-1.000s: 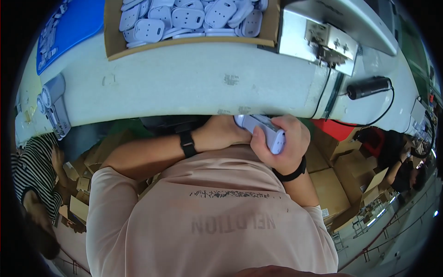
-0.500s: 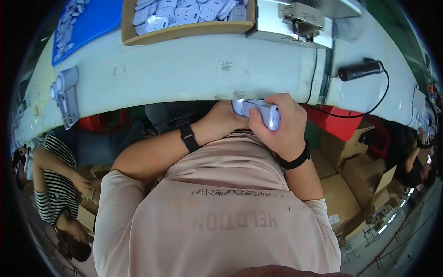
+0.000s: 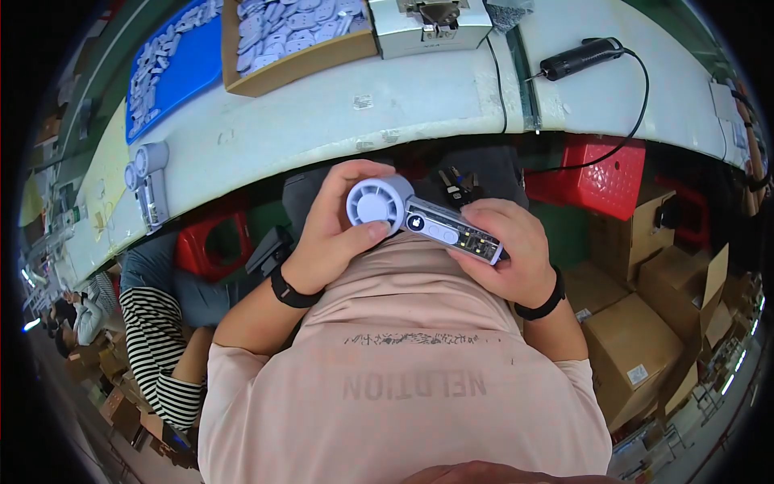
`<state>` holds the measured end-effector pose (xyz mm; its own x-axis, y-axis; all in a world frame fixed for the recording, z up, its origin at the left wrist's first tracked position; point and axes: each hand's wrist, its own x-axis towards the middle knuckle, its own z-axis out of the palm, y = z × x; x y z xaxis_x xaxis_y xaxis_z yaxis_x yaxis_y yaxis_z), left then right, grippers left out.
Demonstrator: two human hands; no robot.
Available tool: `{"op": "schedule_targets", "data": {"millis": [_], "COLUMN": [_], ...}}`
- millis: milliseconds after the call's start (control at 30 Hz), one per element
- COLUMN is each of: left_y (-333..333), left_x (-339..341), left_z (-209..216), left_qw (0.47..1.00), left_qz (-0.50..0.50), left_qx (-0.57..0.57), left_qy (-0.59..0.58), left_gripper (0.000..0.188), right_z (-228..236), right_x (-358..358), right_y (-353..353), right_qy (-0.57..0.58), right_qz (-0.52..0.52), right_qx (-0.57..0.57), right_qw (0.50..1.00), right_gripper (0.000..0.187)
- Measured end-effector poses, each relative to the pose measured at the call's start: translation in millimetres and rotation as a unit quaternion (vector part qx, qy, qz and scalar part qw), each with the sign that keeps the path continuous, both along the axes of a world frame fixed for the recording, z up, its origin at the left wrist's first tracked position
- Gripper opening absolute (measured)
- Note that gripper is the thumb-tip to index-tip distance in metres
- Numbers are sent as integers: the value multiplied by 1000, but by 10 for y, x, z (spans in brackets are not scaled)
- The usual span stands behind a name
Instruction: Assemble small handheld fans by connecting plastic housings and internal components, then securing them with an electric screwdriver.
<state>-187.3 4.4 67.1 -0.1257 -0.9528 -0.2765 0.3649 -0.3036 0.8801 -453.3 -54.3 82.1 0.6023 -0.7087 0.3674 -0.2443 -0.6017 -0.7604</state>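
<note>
A pale lavender handheld fan [image 3: 435, 228] is held between my two hands just in front of my shirt, below the table's near edge. My left hand [image 3: 334, 230] grips its round slotted head, thumb on the near side and fingers behind. The other end, the handle, is in my right hand [image 3: 508, 246], pinched between thumb and fingers. Along the handle's upward face show oval buttons, a dark panel with a circuit board and small glowing lights. The fingers behind the fan are partly hidden.
On the white table [image 3: 298, 121] stand a cardboard box [image 3: 302, 71] of pale plastic parts, a blue tray [image 3: 181, 93], a metal box [image 3: 435, 36], an electric screwdriver [image 3: 584, 58] with its cord, and more fans [image 3: 151, 181]. Red stools [image 3: 597, 173] and cartons [image 3: 633, 351] are below; a striped-sleeved person [image 3: 165, 355] is left.
The fan has turned so its round head and lit handle face show. My left hand has moved left to the head; my right hand has shifted down to the handle's end. The view has shifted.
</note>
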Motion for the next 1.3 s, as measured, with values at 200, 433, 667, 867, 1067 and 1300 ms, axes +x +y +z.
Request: {"op": "schedule_targets", "data": {"millis": [200, 433, 667, 867, 1067, 1300], "left_y": [40, -8, -90, -222, -268, -162], "left_x": [57, 152, 149, 121, 282, 466], "left_z": [223, 275, 240, 177, 86, -6], "left_qw": [978, 946, 950, 976, 986, 979], "left_qz": [33, 0, 1, 34, 19, 182], "left_qx": [-163, -286, -289, -192, -41, -5], "left_qy": [-126, -153, -117, -102, -163, -95], "left_gripper": [66, 68, 70, 73, 83, 78], "right_z": [82, 177, 200, 55, -43, -7], "right_x": [67, 74, 109, 216, 421, 884], "right_y": [29, 85, -11, -180, -402, -651], "right_qy": [-16, -21, -15, 33, 70, 86], "right_qz": [5, -24, -53, -29, 5, 63], "right_qx": [-50, -87, -95, -8, 75, 205], "right_qw": [999, 996, 994, 999, 995, 973], "right_gripper": [59, 61, 61, 55, 48, 42]}}
